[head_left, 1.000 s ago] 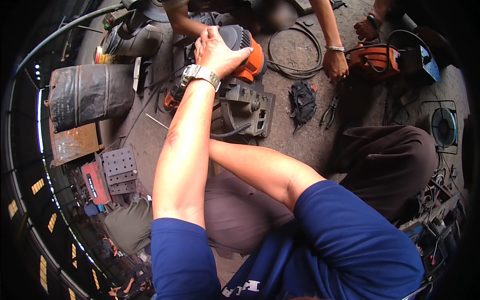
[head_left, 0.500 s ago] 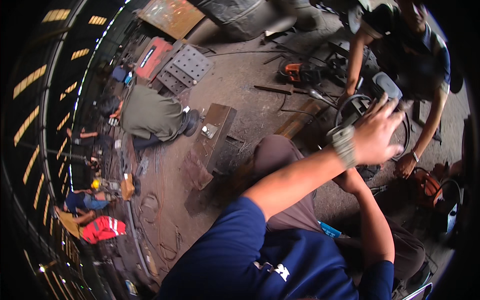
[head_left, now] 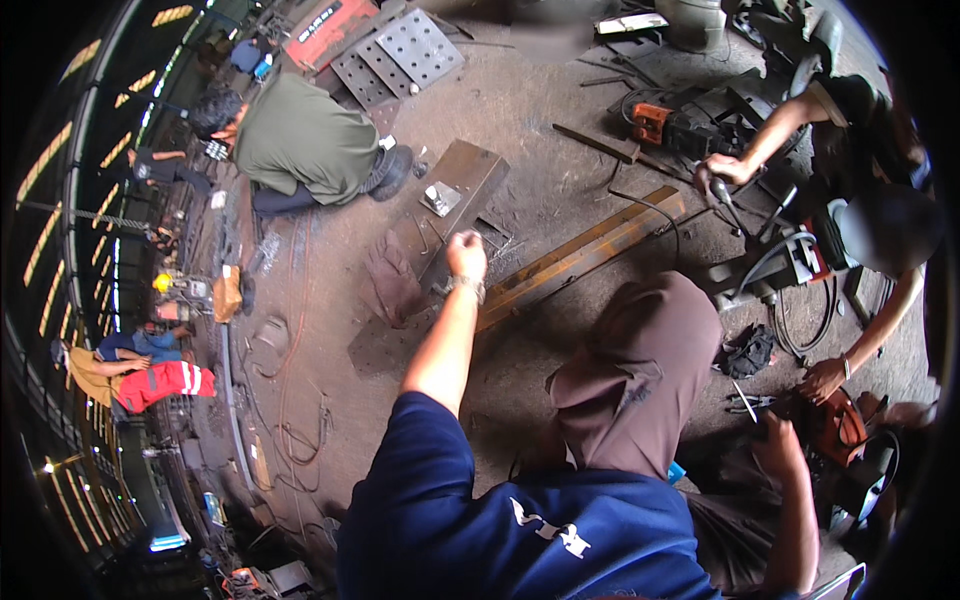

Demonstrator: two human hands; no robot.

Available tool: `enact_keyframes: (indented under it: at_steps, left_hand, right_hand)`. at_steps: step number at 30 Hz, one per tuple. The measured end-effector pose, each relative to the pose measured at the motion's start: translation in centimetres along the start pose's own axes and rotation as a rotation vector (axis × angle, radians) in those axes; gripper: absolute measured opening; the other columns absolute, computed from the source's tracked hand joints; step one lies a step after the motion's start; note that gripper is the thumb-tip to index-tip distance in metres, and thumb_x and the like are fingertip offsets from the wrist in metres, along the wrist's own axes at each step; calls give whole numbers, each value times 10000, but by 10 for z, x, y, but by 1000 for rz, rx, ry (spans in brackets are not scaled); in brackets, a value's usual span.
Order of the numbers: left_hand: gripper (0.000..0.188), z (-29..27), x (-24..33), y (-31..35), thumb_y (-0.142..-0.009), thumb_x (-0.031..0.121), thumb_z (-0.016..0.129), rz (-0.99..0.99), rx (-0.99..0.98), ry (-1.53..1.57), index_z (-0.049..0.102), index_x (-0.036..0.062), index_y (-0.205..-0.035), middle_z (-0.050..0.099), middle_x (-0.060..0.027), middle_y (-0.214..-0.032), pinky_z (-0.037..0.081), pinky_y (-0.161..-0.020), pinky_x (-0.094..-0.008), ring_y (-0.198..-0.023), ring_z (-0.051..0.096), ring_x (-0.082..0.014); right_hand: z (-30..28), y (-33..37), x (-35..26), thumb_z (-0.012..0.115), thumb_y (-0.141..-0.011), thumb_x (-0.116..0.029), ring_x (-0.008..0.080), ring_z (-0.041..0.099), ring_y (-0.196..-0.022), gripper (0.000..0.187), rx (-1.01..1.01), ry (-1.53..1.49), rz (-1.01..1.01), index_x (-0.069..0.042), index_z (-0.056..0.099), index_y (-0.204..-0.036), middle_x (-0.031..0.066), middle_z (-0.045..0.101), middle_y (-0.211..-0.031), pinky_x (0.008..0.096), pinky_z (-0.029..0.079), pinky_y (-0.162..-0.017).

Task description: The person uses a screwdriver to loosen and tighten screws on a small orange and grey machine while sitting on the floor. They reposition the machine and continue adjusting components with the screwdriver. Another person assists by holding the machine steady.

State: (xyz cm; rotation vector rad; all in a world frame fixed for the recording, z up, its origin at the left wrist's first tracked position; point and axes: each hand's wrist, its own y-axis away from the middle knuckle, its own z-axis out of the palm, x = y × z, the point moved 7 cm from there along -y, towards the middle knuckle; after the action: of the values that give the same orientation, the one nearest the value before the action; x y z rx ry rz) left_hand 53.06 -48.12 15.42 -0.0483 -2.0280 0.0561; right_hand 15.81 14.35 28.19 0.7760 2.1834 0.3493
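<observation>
My left hand (head_left: 467,256) reaches forward over the floor, its fingers closed; whether anything is in them I cannot make out. It is beside a rusty steel block (head_left: 470,178), which carries a small shiny metal piece (head_left: 440,198). A brown cloth (head_left: 393,279) hangs at the block's near end. On the right, low beside my bent knee, my right hand (head_left: 780,450) is closed around a thin pale rod (head_left: 744,401) that points up and left. Next to that rod lie pliers (head_left: 745,403).
A rusty steel bar (head_left: 585,250) lies across the floor ahead of my knee. At right a co-worker's hand (head_left: 728,170) grips a tool, the other (head_left: 823,380) is at an orange machine (head_left: 838,428). A crouching person (head_left: 300,140) works at far left, near perforated plates (head_left: 415,50).
My left hand has swung from the right across to the left, from spread fingers to closed. My right hand has moved lower right, and the pale rod now shows. The view has shifted.
</observation>
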Motion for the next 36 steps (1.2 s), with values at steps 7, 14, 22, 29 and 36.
enact_keyframes:
  at_steps: [7,14,22,29,36]
  left_hand:
    - [713,0,26,-106,-791,187,738,75,145,-704,420,134,-1427,514,-272,-1289,383,-1065,-421,-1250,454,-403]
    - [357,29,-21,-181,-810,154,672,-63,-46,-715,619,115,-1161,559,-226,-1220,453,-985,-432,-1155,545,-387]
    - [285,23,-21,-174,-790,156,659,-33,-1,-564,565,22,-1024,630,-119,-803,505,-646,-426,-707,602,-256]
    - [220,62,91,-57,-876,98,505,-491,-394,1101,567,-1,-1062,610,-133,-962,499,-612,-346,-785,582,-231]
    - [232,92,332,141,-879,18,453,-560,-995,1109,540,-56,-1081,605,-189,-967,457,-623,-324,-796,576,-276]
  right_hand:
    - [86,31,49,799,-677,-124,290,671,-788,478,72,-175,385,53,581,-1064,210,672,-839,391,523,-731]
    - [98,23,58,768,-684,-113,239,632,-706,329,32,-157,453,23,610,-938,161,664,-783,380,500,-661]
    - [36,7,26,740,-711,-170,410,649,-774,328,-74,3,238,-13,601,-963,232,645,-789,451,526,-674]
    - [12,3,-30,738,-739,-168,342,681,-805,340,72,-266,194,-24,630,-1028,177,671,-800,390,522,-712]
    - [-57,-53,-167,747,-768,-155,311,662,-972,465,491,-214,-525,-46,608,-1199,188,661,-1017,362,505,-846]
